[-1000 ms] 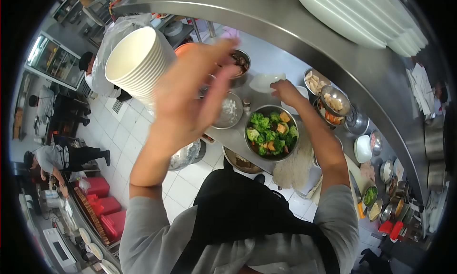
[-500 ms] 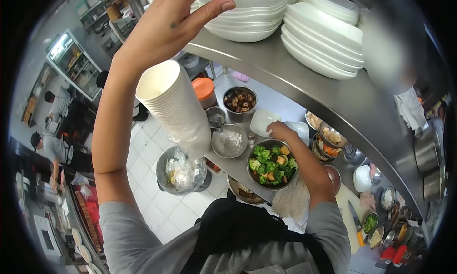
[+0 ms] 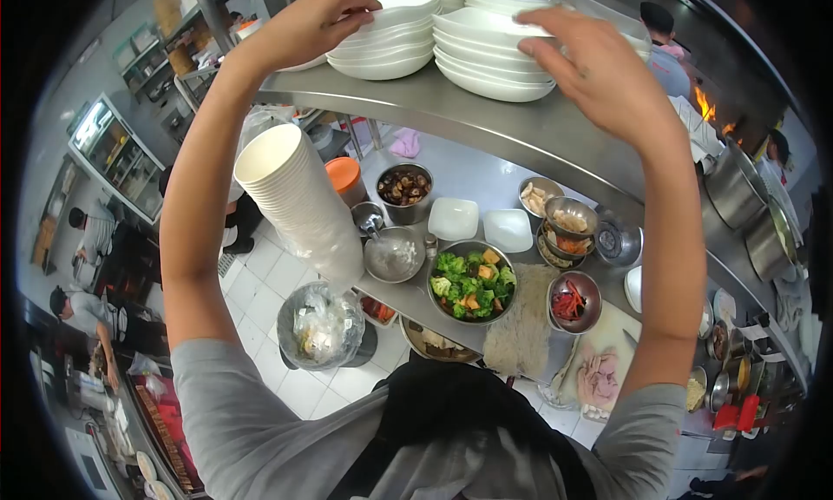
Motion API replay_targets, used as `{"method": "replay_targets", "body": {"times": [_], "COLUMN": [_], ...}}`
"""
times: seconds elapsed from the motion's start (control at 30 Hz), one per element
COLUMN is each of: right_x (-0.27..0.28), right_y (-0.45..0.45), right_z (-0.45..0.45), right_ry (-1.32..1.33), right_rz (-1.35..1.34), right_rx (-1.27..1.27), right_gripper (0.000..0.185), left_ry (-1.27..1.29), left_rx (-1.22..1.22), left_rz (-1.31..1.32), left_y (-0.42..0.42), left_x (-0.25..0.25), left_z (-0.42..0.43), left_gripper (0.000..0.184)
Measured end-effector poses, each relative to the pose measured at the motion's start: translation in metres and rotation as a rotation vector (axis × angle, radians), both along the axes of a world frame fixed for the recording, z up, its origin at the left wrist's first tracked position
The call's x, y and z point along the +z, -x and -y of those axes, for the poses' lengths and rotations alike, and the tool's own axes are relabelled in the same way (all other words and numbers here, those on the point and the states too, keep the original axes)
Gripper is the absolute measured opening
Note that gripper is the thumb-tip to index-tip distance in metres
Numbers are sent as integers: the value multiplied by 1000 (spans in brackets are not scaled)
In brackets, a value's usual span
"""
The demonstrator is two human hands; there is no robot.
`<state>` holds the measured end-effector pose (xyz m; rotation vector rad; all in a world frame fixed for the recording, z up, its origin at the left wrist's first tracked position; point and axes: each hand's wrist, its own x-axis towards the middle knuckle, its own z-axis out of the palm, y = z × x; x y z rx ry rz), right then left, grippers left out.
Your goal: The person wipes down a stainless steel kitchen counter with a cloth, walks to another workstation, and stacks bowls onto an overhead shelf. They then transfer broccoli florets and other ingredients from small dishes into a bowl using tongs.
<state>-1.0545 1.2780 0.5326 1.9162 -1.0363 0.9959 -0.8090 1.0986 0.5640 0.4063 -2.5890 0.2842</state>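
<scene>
Both arms reach up to a steel shelf that holds stacks of white dishes. My left hand [image 3: 334,18] is at the rim of the left stack [image 3: 382,55], fingers bent over its edge; whether it grips a dish is unclear. At the right stack [image 3: 490,66], my right hand [image 3: 590,62] has thumb and fingers apart beside the top dishes. Below, on the counter, two empty white square bowls [image 3: 453,219] sit side by side, behind a steel bowl of broccoli and tofu cubes [image 3: 473,281].
A tall stack of paper cups [image 3: 299,196] stands at the counter's left, near a bowl of mushrooms [image 3: 404,187]. Bowls of ingredients and a cutting board [image 3: 620,331] lie to the right. Several people are in the kitchen; flames [image 3: 705,105] burn at upper right.
My right hand has left the square bowls on the counter and risen to the dish stacks. My left hand has come down onto the left stack's rim. The view has shifted.
</scene>
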Motion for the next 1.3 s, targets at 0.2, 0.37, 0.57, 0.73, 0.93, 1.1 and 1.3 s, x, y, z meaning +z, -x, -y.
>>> {"method": "replay_targets", "body": {"times": [0.2,0.37,0.57,0.73,0.93,1.1,1.3], "right_x": [25,34,32,41,9,-88,-223], "right_y": [22,26,33,15,6,13,61], "right_z": [16,11,16,-37,-166,-147,-51], "right_ry": [-641,-722,-600,-507,-700,-1180,-1181], "right_rz": [-32,173,0,175,200,166,379], "right_rx": [-140,3,-34,23,193,343,35], "right_gripper": [23,28,25,22,21,20,20], "left_ry": [-55,-81,-137,41,-3,-142,-403], "left_rx": [24,118,-18,35,228,216,58], "left_rz": [121,105,-25,7,-184,-325,-4], "left_y": [-18,-20,-19,-26,-126,-174,-77], "left_x": [15,24,25,33,19,-69,-175], "left_z": [22,9,17,7,-58,-146,-148], "left_gripper": [22,23,25,29,36,31,15]}}
